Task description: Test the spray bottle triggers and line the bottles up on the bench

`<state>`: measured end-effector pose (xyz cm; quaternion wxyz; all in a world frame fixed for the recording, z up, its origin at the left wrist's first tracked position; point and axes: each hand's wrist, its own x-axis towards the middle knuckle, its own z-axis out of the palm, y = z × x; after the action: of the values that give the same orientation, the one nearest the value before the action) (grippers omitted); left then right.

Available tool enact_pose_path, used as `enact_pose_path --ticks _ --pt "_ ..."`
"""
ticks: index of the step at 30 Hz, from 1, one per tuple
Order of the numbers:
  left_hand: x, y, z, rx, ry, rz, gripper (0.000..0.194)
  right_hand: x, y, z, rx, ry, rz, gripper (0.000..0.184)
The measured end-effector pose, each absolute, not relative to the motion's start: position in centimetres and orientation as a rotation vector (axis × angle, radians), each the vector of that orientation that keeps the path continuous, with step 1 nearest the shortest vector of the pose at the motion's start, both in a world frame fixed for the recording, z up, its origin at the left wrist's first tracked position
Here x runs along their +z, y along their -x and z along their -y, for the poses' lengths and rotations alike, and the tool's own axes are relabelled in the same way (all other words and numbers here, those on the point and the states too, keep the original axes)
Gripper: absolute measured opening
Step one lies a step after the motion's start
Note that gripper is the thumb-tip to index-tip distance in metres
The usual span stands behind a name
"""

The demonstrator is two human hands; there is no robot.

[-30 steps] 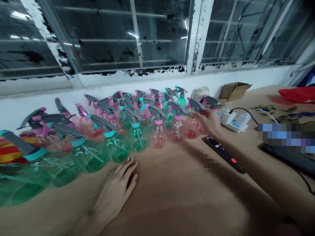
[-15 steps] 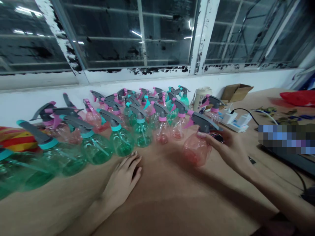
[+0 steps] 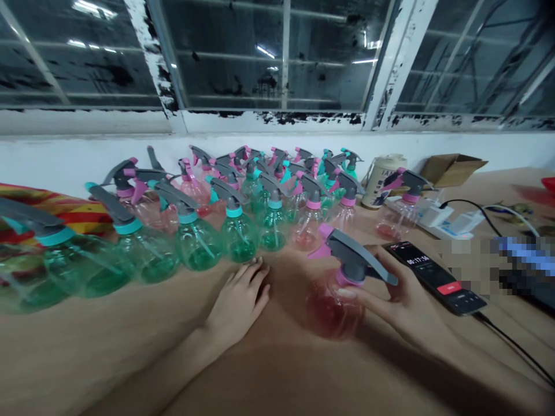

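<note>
My right hand (image 3: pixel 390 294) is closed around the neck and side of a clear pink spray bottle (image 3: pixel 333 309) with a grey and pink trigger head. The bottle is a little blurred, and I cannot tell whether its base touches the table. My left hand (image 3: pixel 240 297) lies flat on the tabletop, fingers stretched forward, holding nothing. Just beyond its fingertips stands a green spray bottle (image 3: pixel 241 237) with a turquoise collar. More green and pink spray bottles stand in rows behind it. Apart from the rows, one pink spray bottle (image 3: pixel 396 222) stands at the right.
A phone (image 3: pixel 433 277) showing a timer lies right of my right hand, a cable at its end. Behind it are a white power strip (image 3: pixel 451 225), a cream canister (image 3: pixel 381 182) and an open cardboard box (image 3: pixel 453 170). Red and yellow cloth (image 3: pixel 82 211) lies at the left.
My right hand has brought the pink spray bottle nearer to me, away from the rows. The phone is now uncovered. The whole view has shifted left; my left hand still rests on the table.
</note>
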<state>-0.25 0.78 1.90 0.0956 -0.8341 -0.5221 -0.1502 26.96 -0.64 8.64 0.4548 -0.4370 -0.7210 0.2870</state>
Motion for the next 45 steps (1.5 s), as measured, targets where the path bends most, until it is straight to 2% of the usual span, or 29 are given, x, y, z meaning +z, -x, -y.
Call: enact_pose_path --ticks 5,7,12,14,22,30,37,42,45 --pt "2.0 0.2 -0.7 -0.451 2.469 1.549 0.033 10.3 -26.2 -0.5 0.861 0.962 1.816 0.055" --pt "2.0 0.2 -0.6 -0.450 2.474 1.560 0.033 10.8 -25.5 -1.1 0.891 0.932 1.865 0.051" --pt "2.2 0.1 -0.4 -0.450 2.472 1.567 0.033 10.8 -23.8 -2.0 0.990 0.891 1.851 0.020" --pt "2.2 0.1 -0.4 -0.439 2.467 1.575 0.033 10.4 -23.2 -2.2 1.024 0.843 1.836 0.015" --pt "2.3 0.1 -0.1 -0.434 2.483 1.608 0.031 10.4 -21.4 -3.5 0.880 0.624 1.968 0.010" --pt "2.5 0.0 0.0 -0.464 2.512 1.603 0.031 10.4 -20.5 -3.7 0.783 0.611 2.030 0.025" --pt "2.6 -0.1 -0.1 -0.453 2.532 1.615 0.030 10.6 -20.8 -3.6 0.913 0.588 2.055 0.009" --pt "2.6 -0.2 -0.1 -0.436 2.520 1.634 0.030 10.5 -20.9 -3.4 0.944 0.603 1.996 0.017" --pt "2.7 -0.2 0.0 -0.446 2.519 1.635 0.033 10.3 -20.9 -3.3 0.924 0.610 1.980 0.012"
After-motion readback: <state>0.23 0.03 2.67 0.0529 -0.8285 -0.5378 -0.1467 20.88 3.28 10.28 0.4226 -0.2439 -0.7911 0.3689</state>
